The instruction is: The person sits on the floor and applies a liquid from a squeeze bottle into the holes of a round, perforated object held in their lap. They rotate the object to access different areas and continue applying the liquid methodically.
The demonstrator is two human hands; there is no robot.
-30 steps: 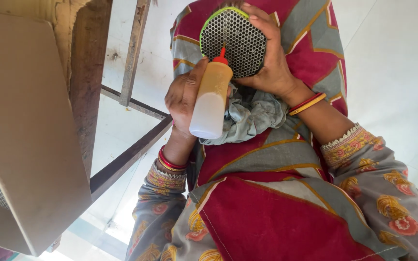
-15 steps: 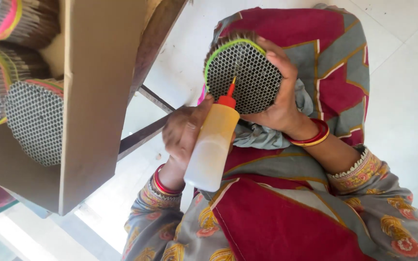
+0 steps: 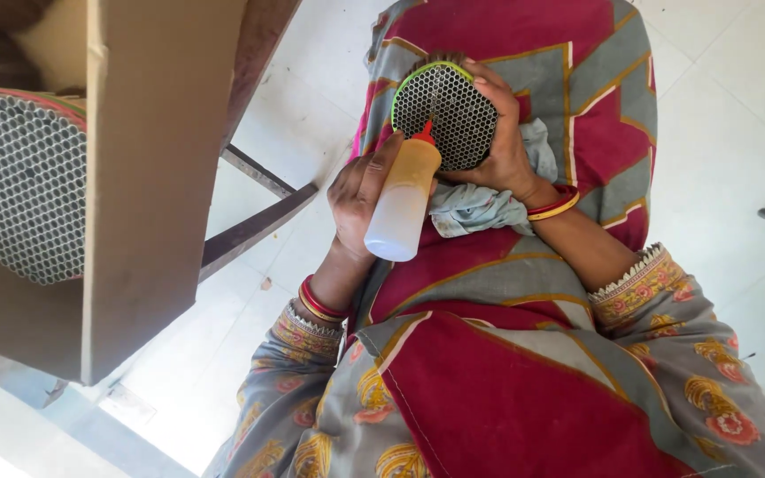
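Lowered since before, squeeze bottle (image 3: 403, 202) tilts, nozzle up against tube bundle (image 3: 444, 116).

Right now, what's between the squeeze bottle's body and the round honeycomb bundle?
Head view: only the squeeze bottle's own red nozzle, tip at the face of the round honeycomb bundle; contact unclear.

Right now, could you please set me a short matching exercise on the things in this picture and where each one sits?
Things:
1. squeeze bottle
2. round bundle of tubes
3. grey cloth
4. cardboard box

Places:
a. under the right hand's wrist
b. in the left hand
c. at the picture's left
d. in the right hand

Pairs: 1-b, 2-d, 3-a, 4-c
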